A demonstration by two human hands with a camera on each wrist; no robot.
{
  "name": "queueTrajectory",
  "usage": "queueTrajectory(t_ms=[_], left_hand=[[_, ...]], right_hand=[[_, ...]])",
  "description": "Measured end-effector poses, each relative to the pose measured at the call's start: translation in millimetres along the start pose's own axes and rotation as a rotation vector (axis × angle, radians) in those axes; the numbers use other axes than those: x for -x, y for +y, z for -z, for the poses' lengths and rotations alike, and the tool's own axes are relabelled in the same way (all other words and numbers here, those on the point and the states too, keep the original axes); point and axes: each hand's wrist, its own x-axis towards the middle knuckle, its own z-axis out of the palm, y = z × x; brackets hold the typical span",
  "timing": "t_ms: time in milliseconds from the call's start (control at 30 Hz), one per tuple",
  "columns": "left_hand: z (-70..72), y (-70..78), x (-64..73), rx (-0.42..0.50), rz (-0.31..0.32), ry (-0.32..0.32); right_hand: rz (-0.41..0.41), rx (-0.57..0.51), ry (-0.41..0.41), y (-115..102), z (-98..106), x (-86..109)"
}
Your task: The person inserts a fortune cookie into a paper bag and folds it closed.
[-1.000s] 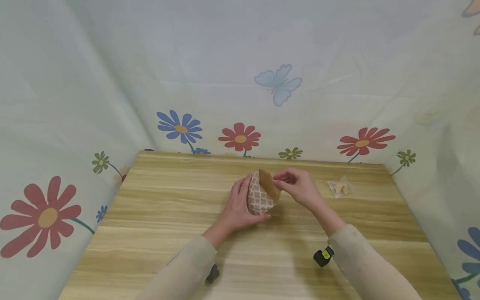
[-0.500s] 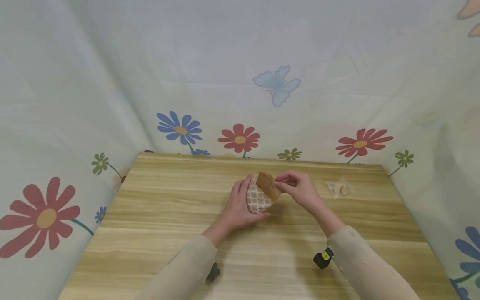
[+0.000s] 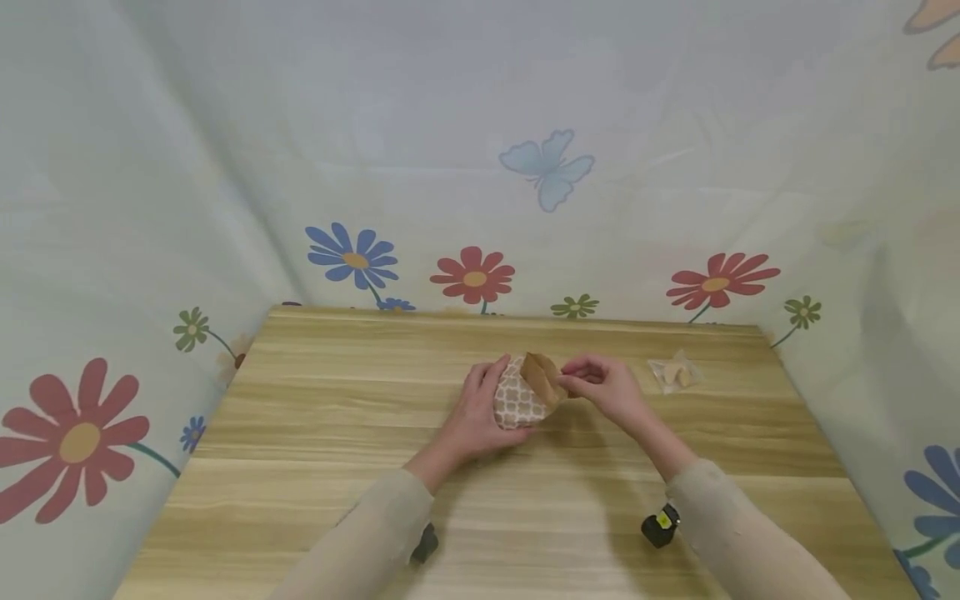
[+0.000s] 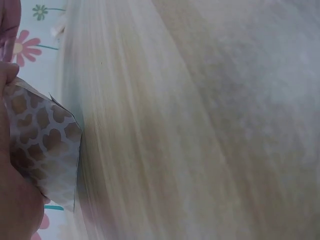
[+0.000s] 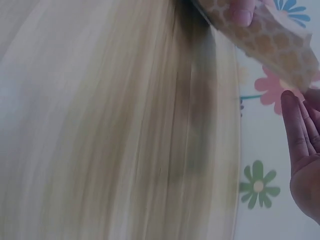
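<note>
the brown paper bag with white lattice print (image 3: 516,402), near the far edge of the worktop (image 3: 337,400), has its mouth parted; the left hand (image 3: 480,417) curls its fingers round it, the right hand (image 3: 609,390) pinches its rim. the clear plastic packet of pale pieces (image 3: 677,373) lies untouched toward the far right corner.

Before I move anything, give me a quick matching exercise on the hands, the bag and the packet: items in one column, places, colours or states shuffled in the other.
Column one
1. Left hand
2. Right hand
3. Patterned bag
4. Clear packet

Column two
A. Tan with a white lattice print
B. Lies on the wooden table, to the right of both hands
C. Pinches paper at the bag's open end
D. Curls round the bag's side

Right pairs: 1-D, 2-C, 3-A, 4-B
</note>
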Motion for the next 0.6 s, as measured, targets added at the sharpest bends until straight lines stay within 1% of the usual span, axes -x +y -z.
queueTrajectory(t_ms=[100, 233, 367, 533, 600], left_hand=[[1.1, 0.9, 0.0, -0.003, 0.002, -0.003], [1.8, 0.8, 0.0, -0.003, 0.002, -0.003], [1.8, 0.0, -0.6, -0.008, -0.004, -0.003], [1.9, 0.0, -0.5, -0.006, -0.007, -0.004], [1.7, 0.0, -0.1, -0.004, -0.008, -0.001]], right_hand=[[-0.014, 0.009, -0.009, 6.5, 13.0, 4.2], [-0.018, 0.058, 0.010, 15.5, 38.9, 11.1], [-0.042, 0.104, 0.060, 24.1, 68.0, 18.8], [-0.120, 0.221, 0.142, 39.1, 101.6, 27.4], [-0.135, 0.254, 0.177, 47.0, 112.6, 30.3]])
